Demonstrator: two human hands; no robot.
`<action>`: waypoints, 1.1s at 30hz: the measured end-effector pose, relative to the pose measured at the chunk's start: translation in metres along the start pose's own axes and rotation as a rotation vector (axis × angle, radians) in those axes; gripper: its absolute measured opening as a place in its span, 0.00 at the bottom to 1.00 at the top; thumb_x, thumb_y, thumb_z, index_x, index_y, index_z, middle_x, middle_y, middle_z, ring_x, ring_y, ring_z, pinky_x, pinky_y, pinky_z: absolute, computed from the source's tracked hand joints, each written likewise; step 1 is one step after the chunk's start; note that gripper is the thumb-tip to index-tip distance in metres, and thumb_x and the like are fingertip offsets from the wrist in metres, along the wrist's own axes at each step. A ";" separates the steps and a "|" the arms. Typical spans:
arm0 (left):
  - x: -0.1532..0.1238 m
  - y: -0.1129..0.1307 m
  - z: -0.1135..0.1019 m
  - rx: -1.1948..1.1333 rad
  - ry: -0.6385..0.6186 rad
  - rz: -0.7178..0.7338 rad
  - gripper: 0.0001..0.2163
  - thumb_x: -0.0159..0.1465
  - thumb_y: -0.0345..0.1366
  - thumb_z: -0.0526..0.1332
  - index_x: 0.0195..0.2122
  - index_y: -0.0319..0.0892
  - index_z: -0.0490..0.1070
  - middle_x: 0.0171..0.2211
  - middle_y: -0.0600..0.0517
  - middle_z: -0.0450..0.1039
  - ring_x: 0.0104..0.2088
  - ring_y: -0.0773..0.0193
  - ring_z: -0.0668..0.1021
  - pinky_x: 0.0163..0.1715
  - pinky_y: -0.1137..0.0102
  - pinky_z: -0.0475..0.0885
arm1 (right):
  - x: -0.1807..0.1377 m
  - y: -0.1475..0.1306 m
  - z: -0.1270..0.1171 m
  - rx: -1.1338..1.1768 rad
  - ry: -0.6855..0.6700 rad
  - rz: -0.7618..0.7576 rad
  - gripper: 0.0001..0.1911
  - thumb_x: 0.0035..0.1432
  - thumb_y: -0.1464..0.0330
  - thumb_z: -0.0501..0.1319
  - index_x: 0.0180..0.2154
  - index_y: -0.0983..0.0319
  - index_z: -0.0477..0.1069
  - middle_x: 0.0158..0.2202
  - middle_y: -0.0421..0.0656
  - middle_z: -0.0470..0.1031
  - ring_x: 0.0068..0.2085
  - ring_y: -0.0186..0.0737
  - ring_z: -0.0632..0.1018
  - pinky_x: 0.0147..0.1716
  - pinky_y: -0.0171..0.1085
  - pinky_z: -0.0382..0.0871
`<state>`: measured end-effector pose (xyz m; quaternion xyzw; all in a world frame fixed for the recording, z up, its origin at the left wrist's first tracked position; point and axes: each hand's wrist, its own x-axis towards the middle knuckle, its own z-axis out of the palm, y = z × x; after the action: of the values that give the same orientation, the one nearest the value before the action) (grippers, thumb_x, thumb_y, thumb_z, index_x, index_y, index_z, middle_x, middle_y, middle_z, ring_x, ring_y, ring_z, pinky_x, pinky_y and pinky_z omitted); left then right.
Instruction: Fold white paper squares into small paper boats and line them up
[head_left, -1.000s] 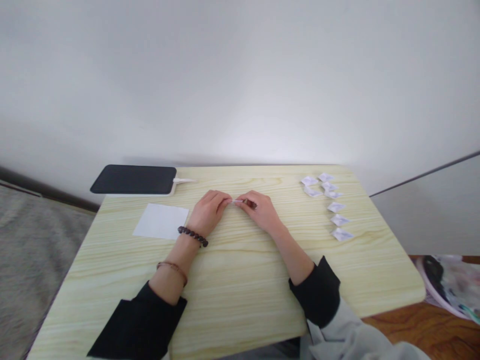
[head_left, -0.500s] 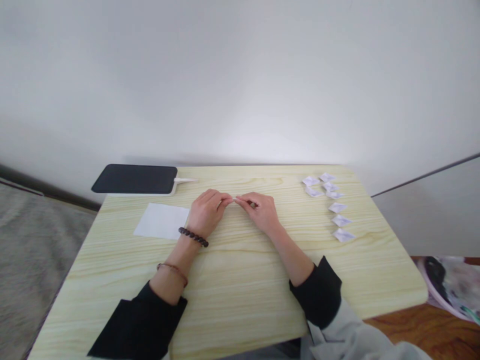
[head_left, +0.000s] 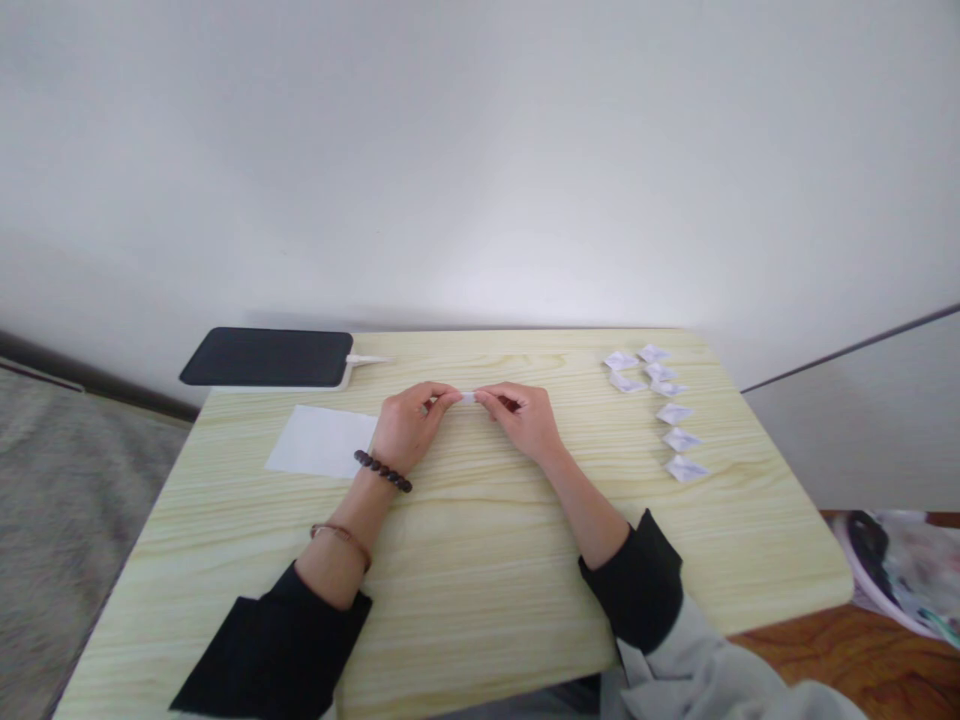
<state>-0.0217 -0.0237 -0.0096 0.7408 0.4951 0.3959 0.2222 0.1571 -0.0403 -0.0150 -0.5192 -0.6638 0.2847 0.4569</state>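
Between my fingertips, over the middle of the table, is a small piece of folded white paper (head_left: 468,398). My left hand (head_left: 411,422), with a dark bead bracelet on the wrist, pinches its left end. At the opposite end, the thumb and forefinger of my right hand (head_left: 523,415) are closed on it. Most of the folded paper hides behind the fingers, so its full shape does not show. A flat white paper sheet (head_left: 319,442) lies left of my left hand, partly covered by it. Several small folded paper boats (head_left: 675,413) sit on the right side.
A dark-screened tablet or phone (head_left: 270,358) with a white cable plug (head_left: 367,359) lies at the back left of the pale wooden table (head_left: 480,580). Behind the table rises a white wall (head_left: 480,180). A pink-rimmed bin (head_left: 874,585) stands on the floor at the right.
My fingertips have drawn slightly apart, and more of the folded white paper shows between them. Everything else on the table looks the same.
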 end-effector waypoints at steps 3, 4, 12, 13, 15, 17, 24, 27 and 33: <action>0.000 0.000 0.000 0.001 -0.045 -0.054 0.11 0.62 0.42 0.57 0.31 0.43 0.76 0.31 0.54 0.79 0.30 0.65 0.78 0.34 0.73 0.71 | 0.000 0.000 0.000 -0.018 0.007 -0.017 0.10 0.58 0.64 0.60 0.32 0.60 0.79 0.28 0.42 0.80 0.25 0.34 0.76 0.27 0.32 0.68; 0.000 0.000 0.000 -0.010 -0.054 -0.079 0.11 0.62 0.41 0.57 0.31 0.43 0.76 0.31 0.54 0.79 0.30 0.65 0.78 0.34 0.73 0.71 | 0.000 0.000 0.000 -0.022 0.001 -0.012 0.11 0.58 0.63 0.60 0.32 0.60 0.79 0.28 0.42 0.80 0.25 0.34 0.76 0.27 0.32 0.68; 0.001 -0.002 0.004 -0.220 -0.106 -0.161 0.17 0.55 0.49 0.64 0.38 0.41 0.72 0.33 0.50 0.78 0.28 0.64 0.78 0.31 0.70 0.73 | 0.000 0.000 -0.001 0.056 -0.031 0.041 0.12 0.58 0.61 0.61 0.31 0.61 0.78 0.21 0.39 0.76 0.21 0.32 0.73 0.23 0.31 0.65; 0.001 -0.002 0.004 -0.221 -0.119 -0.155 0.18 0.54 0.49 0.65 0.38 0.41 0.72 0.32 0.51 0.78 0.28 0.64 0.78 0.30 0.70 0.72 | 0.000 0.000 -0.001 0.073 -0.030 0.041 0.12 0.57 0.61 0.61 0.32 0.61 0.78 0.21 0.39 0.76 0.21 0.32 0.72 0.22 0.31 0.65; 0.001 -0.003 0.004 -0.206 -0.141 -0.139 0.17 0.55 0.49 0.64 0.39 0.41 0.72 0.30 0.51 0.78 0.28 0.63 0.77 0.31 0.70 0.72 | 0.000 0.001 0.000 0.089 -0.024 0.034 0.12 0.56 0.60 0.62 0.32 0.62 0.78 0.21 0.39 0.76 0.20 0.31 0.71 0.21 0.31 0.64; 0.001 -0.002 0.004 -0.182 -0.155 -0.120 0.16 0.57 0.48 0.63 0.38 0.41 0.73 0.29 0.51 0.78 0.27 0.64 0.77 0.31 0.70 0.72 | 0.000 0.000 0.000 0.073 -0.018 0.009 0.12 0.55 0.59 0.63 0.31 0.62 0.78 0.22 0.40 0.76 0.20 0.31 0.71 0.22 0.31 0.64; 0.000 0.003 -0.001 -0.100 -0.152 -0.102 0.10 0.59 0.43 0.61 0.33 0.42 0.75 0.27 0.54 0.78 0.27 0.65 0.76 0.30 0.71 0.70 | -0.002 -0.002 -0.002 0.034 -0.072 -0.073 0.14 0.59 0.59 0.59 0.30 0.62 0.75 0.25 0.41 0.75 0.23 0.31 0.71 0.24 0.31 0.64; -0.001 0.003 -0.001 -0.131 -0.166 -0.147 0.10 0.58 0.43 0.62 0.29 0.42 0.75 0.26 0.53 0.78 0.27 0.64 0.77 0.29 0.71 0.71 | -0.002 -0.002 -0.002 0.026 -0.090 -0.094 0.14 0.59 0.59 0.59 0.28 0.62 0.74 0.24 0.40 0.74 0.24 0.31 0.71 0.24 0.31 0.64; 0.001 0.006 -0.003 -0.290 -0.205 -0.229 0.12 0.60 0.44 0.60 0.35 0.41 0.76 0.27 0.52 0.79 0.30 0.61 0.80 0.34 0.70 0.74 | -0.001 0.000 -0.001 0.085 -0.059 -0.026 0.15 0.58 0.57 0.59 0.29 0.61 0.74 0.24 0.40 0.74 0.22 0.31 0.71 0.22 0.31 0.64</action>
<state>-0.0207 -0.0253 -0.0028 0.6763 0.4887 0.3576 0.4195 0.1584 -0.0418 -0.0148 -0.4820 -0.6709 0.3218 0.4626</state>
